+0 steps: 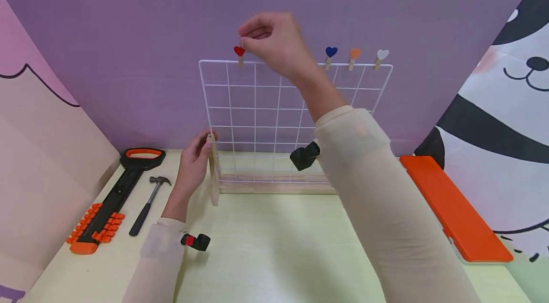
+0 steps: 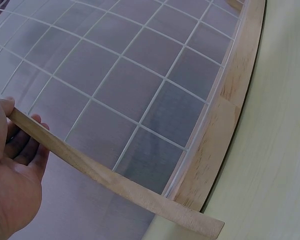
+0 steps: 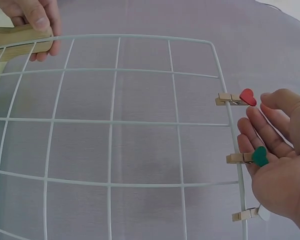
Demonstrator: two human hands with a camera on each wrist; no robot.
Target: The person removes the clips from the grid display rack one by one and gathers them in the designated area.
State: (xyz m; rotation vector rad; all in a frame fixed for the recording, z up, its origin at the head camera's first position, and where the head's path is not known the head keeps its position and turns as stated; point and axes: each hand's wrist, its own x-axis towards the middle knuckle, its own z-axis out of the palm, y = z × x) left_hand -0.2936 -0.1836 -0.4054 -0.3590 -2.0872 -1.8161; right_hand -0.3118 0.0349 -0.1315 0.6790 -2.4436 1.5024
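A white wire grid point(image 1: 242, 108) stands upright in a wooden stand point(image 1: 274, 187). My left hand point(image 1: 194, 165) grips the stand's left upright point(image 2: 115, 182) near its top, thumb on one side and fingers on the other. At the grid's top left, a red heart clothespin point(image 1: 238, 50) is clipped on the top wire. Right beside it is my right hand point(image 1: 274, 38), its loosely bent fingers and thumb parted in the right wrist view. There, a green heart clothespin point(image 3: 260, 156) and a white heart one point(image 3: 245, 215) also sit on the wire, next to the palm.
Blue point(image 1: 331, 53), orange point(image 1: 354, 54) and white point(image 1: 382, 55) heart clothespins line the grid's top right. To the left lie a black and orange tool point(image 1: 116, 193) and a claw hammer point(image 1: 150, 203). An orange case point(image 1: 456, 207) lies at the right. A purple backdrop point(image 1: 128, 55) hangs behind.
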